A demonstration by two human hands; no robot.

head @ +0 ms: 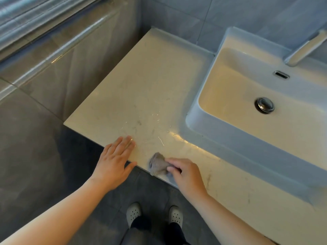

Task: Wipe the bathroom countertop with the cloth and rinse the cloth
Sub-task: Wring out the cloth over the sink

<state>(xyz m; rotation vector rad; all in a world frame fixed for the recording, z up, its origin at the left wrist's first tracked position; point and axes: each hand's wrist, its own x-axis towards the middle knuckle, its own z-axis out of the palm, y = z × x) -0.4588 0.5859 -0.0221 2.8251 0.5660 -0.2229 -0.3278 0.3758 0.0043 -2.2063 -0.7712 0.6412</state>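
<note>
Cloth: your grey cloth [157, 165] sits bunched into a small wad on the surface [150, 82], right at its front edge and just left of the sink's near corner.
Cloth axis: its long side runs roughly front to back. The loose, rounded end points away from you toward the back wall, and the near end reaches the lip of the surface.
Right hand: your right hand [185, 175] has its fingers curled over the cloth's right side and pins it to the surface.
Left hand: your left hand [115, 161] lies flat with its fingers straight and together on the surface. The thumb is spread along the front edge, and the hand holds nothing. It is just beside the cloth, not touching it.
Edges: the front edge runs diagonally under both hands. The left end of the surface drops to the dark floor [79, 174], with the tiled side wall [79, 64] beyond.
Open room: beyond your hands the surface stretches to the back wall, marked with faint streaks and wet glints.
Around: the white sink [200, 124] bounds the right side with a raised rim. It holds a chrome drain plug [264, 104] and an overflow slot [281, 74], and the faucet [304, 50] stands at its back.
In the way: the sink rim stands near the cloth's right.
Below: your pale shoes [133, 213] stand on the floor under the front edge.
</note>
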